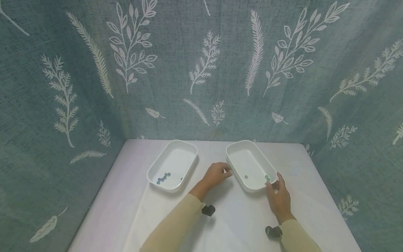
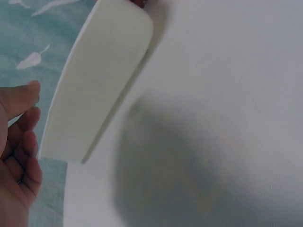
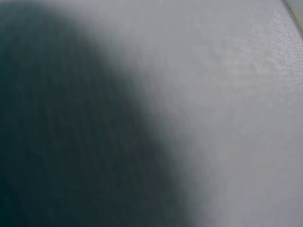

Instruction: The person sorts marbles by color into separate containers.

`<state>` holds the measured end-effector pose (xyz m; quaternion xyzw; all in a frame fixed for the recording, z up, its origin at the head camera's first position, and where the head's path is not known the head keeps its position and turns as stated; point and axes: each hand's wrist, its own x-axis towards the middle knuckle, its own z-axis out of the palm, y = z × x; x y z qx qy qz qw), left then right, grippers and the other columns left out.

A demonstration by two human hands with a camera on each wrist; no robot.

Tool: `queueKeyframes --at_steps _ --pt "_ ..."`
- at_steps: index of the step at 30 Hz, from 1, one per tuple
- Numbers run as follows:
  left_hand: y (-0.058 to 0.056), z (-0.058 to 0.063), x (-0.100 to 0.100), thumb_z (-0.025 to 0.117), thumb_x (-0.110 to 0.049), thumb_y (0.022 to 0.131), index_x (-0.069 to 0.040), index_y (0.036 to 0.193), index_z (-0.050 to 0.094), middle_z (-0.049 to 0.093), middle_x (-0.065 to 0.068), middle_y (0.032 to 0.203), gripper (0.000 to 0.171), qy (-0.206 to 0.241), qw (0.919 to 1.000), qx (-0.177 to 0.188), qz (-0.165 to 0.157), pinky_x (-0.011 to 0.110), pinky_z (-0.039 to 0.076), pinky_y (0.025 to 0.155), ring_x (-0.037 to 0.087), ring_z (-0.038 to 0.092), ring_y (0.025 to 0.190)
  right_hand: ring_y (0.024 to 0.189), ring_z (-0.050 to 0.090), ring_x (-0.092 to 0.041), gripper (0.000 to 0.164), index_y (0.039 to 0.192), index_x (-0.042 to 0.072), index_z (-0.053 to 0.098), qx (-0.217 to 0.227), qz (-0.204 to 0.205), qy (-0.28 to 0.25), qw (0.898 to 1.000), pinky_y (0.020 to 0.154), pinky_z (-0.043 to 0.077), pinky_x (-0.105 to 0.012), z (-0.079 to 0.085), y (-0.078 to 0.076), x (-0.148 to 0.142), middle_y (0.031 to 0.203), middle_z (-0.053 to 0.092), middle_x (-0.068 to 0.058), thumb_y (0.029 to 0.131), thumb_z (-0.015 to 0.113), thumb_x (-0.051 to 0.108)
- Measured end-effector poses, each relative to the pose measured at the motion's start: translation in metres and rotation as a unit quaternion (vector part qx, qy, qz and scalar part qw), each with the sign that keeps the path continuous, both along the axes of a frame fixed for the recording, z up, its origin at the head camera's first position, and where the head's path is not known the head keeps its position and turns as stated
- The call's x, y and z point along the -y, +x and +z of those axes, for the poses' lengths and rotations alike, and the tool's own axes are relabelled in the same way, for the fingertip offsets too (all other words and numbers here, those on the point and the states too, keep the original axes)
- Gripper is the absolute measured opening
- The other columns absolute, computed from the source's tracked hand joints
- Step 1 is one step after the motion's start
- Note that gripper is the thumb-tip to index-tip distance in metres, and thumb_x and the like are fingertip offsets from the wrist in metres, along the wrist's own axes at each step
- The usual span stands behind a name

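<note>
Two white rectangular trays stand on the table. Several blue marbles [image 1: 162,179] lie at the near end of the left tray [image 1: 151,168]. Green marbles [image 1: 246,177] are in the near half of the right tray [image 1: 231,164]. My left hand [image 1: 217,174] is just outside the right tray's left wall. In the left wrist view, its thumb and index finger pinch a green marble [image 2: 37,104], mostly hidden by the fingertips. With thumb and fingers around the near right corner, my right hand [image 1: 280,197] holds the right tray. The right wrist view shows only blurred shadow and tabletop.
A white cloth-covered table [image 1: 239,220] bears both trays, with a gap between them. Teal curtains [image 1: 176,70] with a white leaf print hang behind the table and on both sides. Each sleeve has a dark wrist device [image 1: 208,210] at its cuff.
</note>
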<state>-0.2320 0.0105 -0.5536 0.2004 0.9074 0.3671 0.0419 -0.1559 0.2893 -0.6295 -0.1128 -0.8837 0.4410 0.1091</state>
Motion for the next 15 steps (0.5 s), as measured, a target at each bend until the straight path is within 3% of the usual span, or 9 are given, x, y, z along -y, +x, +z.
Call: queueKeyframes --at_steps 15 --pt "0.002 0.003 -0.025 0.071 -0.027 0.089 -0.016 0.105 0.073 0.065 -0.012 0.090 0.019 0.009 0.9998 0.012 -0.010 0.021 0.048 0.064 0.005 0.055 0.076 0.136 0.034 -0.044 0.074 0.157 0.023 0.011 0.005 0.001 0.000 1.000 0.108 0.025 -0.064 0.002 0.000 0.000 0.144 0.044 -0.023 0.099 0.045 0.051"
